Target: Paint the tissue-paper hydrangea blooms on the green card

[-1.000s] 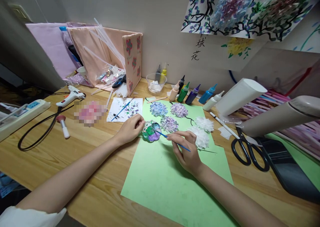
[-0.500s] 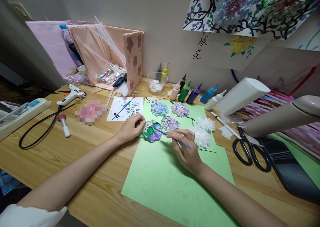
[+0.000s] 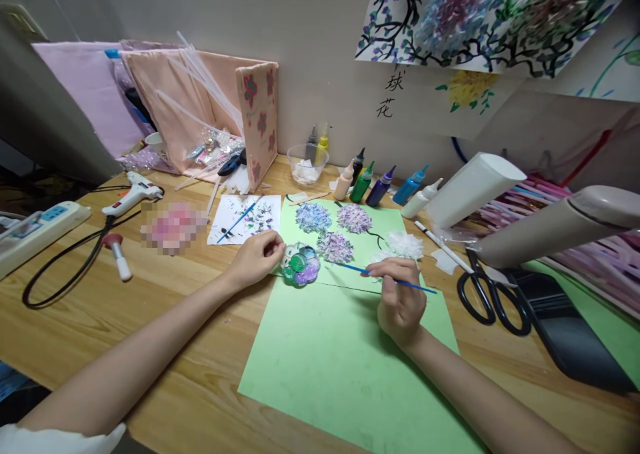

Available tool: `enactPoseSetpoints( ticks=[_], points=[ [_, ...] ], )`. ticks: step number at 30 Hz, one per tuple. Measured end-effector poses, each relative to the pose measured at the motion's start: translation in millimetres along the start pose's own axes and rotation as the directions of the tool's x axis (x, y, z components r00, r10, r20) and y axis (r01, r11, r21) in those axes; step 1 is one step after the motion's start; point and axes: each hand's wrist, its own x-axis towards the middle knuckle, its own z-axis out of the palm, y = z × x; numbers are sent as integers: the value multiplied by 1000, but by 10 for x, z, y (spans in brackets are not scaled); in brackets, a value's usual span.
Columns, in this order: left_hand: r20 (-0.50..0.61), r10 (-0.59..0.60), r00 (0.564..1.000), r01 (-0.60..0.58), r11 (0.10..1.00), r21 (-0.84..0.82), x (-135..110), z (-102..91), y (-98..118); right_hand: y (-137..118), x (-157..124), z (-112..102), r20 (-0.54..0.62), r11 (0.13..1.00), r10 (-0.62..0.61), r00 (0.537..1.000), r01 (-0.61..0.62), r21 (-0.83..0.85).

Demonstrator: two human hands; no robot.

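Observation:
My right hand (image 3: 403,297) grips a blue paintbrush (image 3: 356,269), its bristle end pointing left above the green paper (image 3: 345,361). My left hand (image 3: 257,259) pinches the left rim of a flower-shaped paint palette (image 3: 301,265) smeared with green, purple and teal. Beyond the palette, blue and purple textured flower heads (image 3: 313,217) cover the top of the paper. A white fluffy flower (image 3: 404,244) lies right of them, and part of another is hidden behind my right hand. A thin black painted stem (image 3: 376,238) runs near the white flower.
Paint bottles (image 3: 380,186) stand along the wall behind the paper. Black-handled scissors (image 3: 477,297) and a dark phone (image 3: 565,327) lie at right. A paint-spotted white sheet (image 3: 243,221) with a second brush, a glue gun (image 3: 133,194) and a power strip (image 3: 43,234) are at left.
My right hand has drawn the paintbrush from the palette to the right, over the paper. My left hand stays at the palette's rim. The whole view has shifted slightly.

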Motion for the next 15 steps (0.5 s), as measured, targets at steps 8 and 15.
enactPoseSetpoints(
  ticks=[8, 15],
  points=[
    [-4, -8, 1000, 8, 1000, -20, -8, 6, -4, 9, 34, 27, 97, 999, -13, 995, 18, -51],
    [-4, -9, 1000, 9, 999, -31, -5, 15, -9, 14, 37, 24, 53, 999, 10, 999, -7, -47]
  ],
)
